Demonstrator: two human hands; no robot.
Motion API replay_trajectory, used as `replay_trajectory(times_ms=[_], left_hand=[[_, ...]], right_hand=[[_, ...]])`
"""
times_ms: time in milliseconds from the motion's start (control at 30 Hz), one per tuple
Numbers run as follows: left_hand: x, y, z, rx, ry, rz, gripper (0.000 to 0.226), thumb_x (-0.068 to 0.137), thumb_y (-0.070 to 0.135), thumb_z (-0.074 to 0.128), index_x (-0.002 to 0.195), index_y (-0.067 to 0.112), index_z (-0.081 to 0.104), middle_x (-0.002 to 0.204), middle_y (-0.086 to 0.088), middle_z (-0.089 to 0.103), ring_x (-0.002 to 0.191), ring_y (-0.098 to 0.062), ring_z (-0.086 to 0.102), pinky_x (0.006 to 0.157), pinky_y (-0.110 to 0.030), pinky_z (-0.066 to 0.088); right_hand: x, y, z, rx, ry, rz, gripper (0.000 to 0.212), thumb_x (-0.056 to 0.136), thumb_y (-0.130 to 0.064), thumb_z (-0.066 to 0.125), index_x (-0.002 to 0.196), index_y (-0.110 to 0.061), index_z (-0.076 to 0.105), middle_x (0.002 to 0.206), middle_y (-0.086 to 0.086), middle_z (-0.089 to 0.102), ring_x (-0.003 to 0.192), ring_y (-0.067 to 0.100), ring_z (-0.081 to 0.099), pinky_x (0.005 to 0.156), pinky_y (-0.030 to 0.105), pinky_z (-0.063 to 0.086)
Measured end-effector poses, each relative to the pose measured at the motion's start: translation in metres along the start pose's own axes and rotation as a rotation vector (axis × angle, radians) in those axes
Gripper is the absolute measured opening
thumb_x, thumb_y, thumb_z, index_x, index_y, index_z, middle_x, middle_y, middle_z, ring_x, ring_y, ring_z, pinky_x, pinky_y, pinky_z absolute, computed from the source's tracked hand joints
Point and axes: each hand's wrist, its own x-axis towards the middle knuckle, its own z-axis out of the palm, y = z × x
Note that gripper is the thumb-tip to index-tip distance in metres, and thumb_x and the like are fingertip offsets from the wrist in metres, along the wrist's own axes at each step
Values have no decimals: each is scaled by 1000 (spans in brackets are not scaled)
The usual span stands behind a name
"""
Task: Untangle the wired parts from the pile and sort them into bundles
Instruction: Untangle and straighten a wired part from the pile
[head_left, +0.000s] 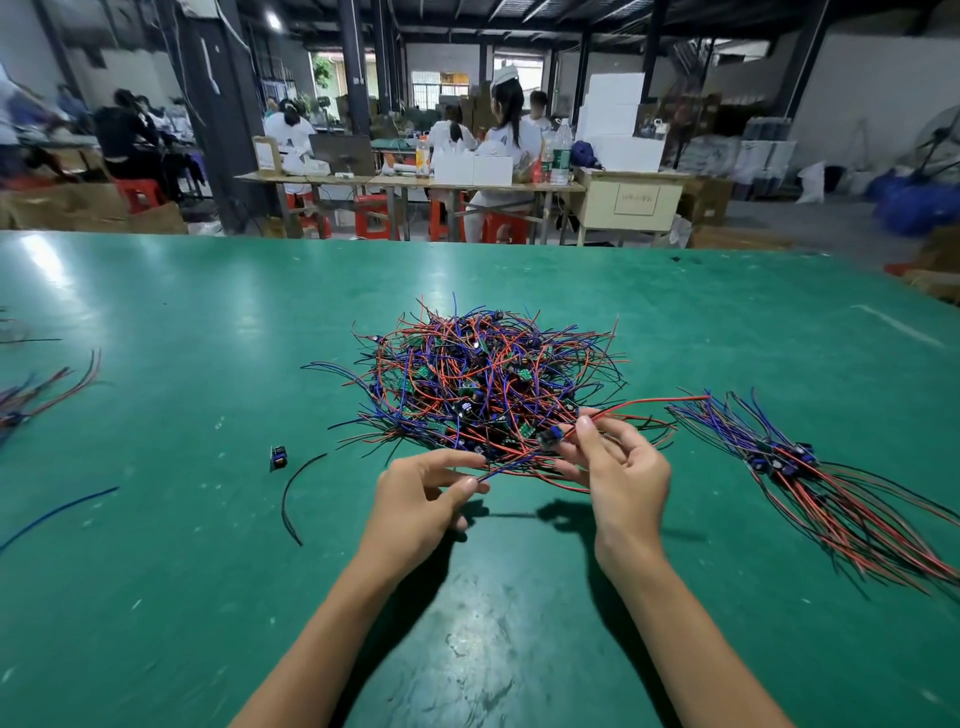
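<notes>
Both hands are working one wired part (550, 436) free at the pile's (483, 379) near edge: left hand (421, 499) pinching its limp, light leads, right hand (618, 467) gripping the stiffer module; finished bundle (810, 473) lying right.

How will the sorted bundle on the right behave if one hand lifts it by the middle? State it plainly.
The sorted bundle would probably sag at both ends, since its thin wires fan out loosely on the table. It looks light: only small blue parts sit at its middle. Nothing visibly ties it, so strands may slip from the grip.
</notes>
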Motion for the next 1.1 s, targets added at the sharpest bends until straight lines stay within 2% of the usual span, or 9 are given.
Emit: replay_trajectory(times_ms=[100,200,333,433,500,600,867,967,1100], left_hand=[[-1,3,-3,-54,21,-26,20,93,-4,65,108,7,74,87,-15,77,51,-18,62,52,-27,57],[-3,7,-8,-212,-30,-77,24,90,-5,68,112,3,71,88,-22,76,59,-21,71,55,-30,60],[-6,13,-27,-314,-368,-107,39,87,9,75,125,11,68,101,-24,75,84,-35,75,77,-37,62],[-8,15,-24,-321,-537,-133,38,95,32,67,128,14,66,109,-25,73,98,-40,72,84,-39,60],[-8,17,-12,-309,-462,-166,47,94,45,60,126,12,67,114,-18,74,104,-36,72,91,-37,58],[-10,16,3,-388,-397,-122,36,96,34,66,122,9,71,118,-15,73,107,-35,71,89,-32,58],[-14,12,7,-465,-331,-164,41,82,13,78,120,3,67,108,-22,74,94,-34,75,82,-32,59],[-12,15,9,-437,-319,-173,24,90,17,72,111,6,74,107,-17,76,79,-26,73,74,-28,59],[-14,12,17,-338,-129,-170,14,93,11,67,94,3,78,86,-16,75,51,-16,58,52,-23,49]], right_hand=[[5,-2,-4,17,34,-10,5,96,-7,67,97,-11,70,72,4,76,66,20,75,52,24,57],[6,-5,-6,117,35,82,5,96,-5,66,100,-7,68,67,0,74,62,18,75,51,21,57],[9,-12,-10,222,-59,299,8,93,-7,68,100,-8,71,70,1,74,61,10,71,54,18,57],[7,-13,-11,55,-231,303,10,92,-11,70,100,-11,75,79,6,77,64,11,72,57,17,57],[3,-9,-10,-132,-336,232,9,91,-16,72,98,-14,76,84,6,78,67,10,72,58,18,55],[-5,-2,-6,-333,-436,92,6,90,-20,74,93,-18,79,83,2,79,73,5,70,61,16,51],[-10,6,-2,-342,-465,11,12,93,-21,72,90,-16,82,76,-9,73,71,4,60,64,15,48],[-12,8,1,-328,-507,-2,11,92,-20,72,89,-15,82,85,2,77,78,13,67,76,29,57],[-19,17,6,-309,-551,-5,15,96,-14,67,90,-12,81,91,14,77,81,15,69,70,23,56]])
